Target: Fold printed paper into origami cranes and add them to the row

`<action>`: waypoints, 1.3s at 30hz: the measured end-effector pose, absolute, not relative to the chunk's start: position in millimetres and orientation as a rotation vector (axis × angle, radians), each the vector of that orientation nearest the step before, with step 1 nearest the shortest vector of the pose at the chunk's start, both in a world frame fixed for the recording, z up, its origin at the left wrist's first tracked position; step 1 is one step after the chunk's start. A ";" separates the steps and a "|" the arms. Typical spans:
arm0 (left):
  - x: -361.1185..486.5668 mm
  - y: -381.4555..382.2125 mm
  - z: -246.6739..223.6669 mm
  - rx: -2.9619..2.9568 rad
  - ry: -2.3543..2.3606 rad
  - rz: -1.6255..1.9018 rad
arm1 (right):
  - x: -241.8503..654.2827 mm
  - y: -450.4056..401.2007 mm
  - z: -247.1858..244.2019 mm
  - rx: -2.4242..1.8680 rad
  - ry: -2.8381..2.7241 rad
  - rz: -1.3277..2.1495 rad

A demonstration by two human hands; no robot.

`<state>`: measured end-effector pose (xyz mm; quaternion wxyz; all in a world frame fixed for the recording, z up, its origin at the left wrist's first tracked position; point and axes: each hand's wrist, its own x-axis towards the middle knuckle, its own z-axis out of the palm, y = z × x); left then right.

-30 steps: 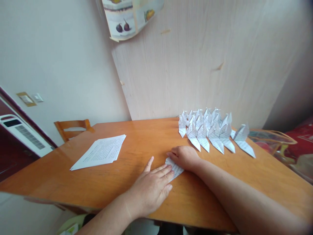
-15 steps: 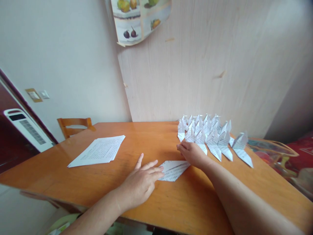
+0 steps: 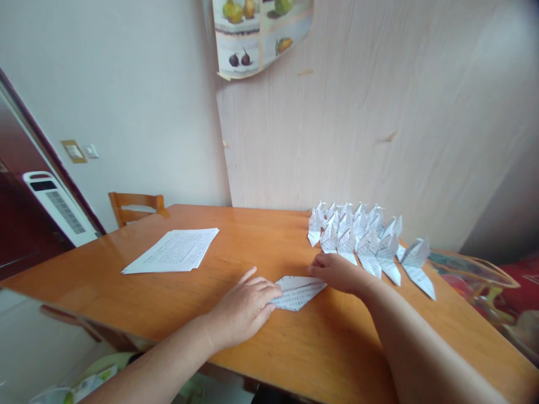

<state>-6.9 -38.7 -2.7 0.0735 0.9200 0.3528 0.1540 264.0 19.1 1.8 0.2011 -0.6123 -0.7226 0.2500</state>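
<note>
A folded sheet of printed paper [image 3: 297,295] lies on the table in front of me, long and pointed towards both sides. My left hand [image 3: 246,306] has its fingertips and thumb drawn together at the paper's left end. Its little finger sticks out. With fingers curled, my right hand [image 3: 337,271] grips the right end, which is partly hidden under it. Just beyond my right hand stand several folded paper pieces [image 3: 346,240] in rows, made from the same printed paper, with upright pointed parts.
A stack of printed sheets [image 3: 172,251] lies on the left of the wooden table [image 3: 252,241]. Behind its far left corner stands a wooden chair [image 3: 135,202]. Past the right edge are a clear bag [image 3: 467,269] and red fabric [image 3: 522,280]. A fruit poster [image 3: 263,36] hangs on the wall.
My left hand's spread fingers have drawn together on the paper's left end. My right hand stays at the right end, a little lower in view. The camera view has shifted slightly left.
</note>
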 end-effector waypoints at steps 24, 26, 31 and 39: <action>13.3 -17.2 -2.1 1.154 1.039 1.114 | 256.0 18.0 10.9 -1.099 -1.135 1.487; 17.4 -16.1 -4.9 1.077 0.979 1.127 | 249.5 12.8 9.4 -1.038 -1.234 1.540; 28.1 -15.3 -10.3 0.984 0.879 1.073 | 236.2 6.0 8.6 -0.908 -1.189 1.544; 33.9 1.3 -3.1 1.021 0.742 0.880 | 236.5 7.4 8.5 -0.914 -1.184 1.555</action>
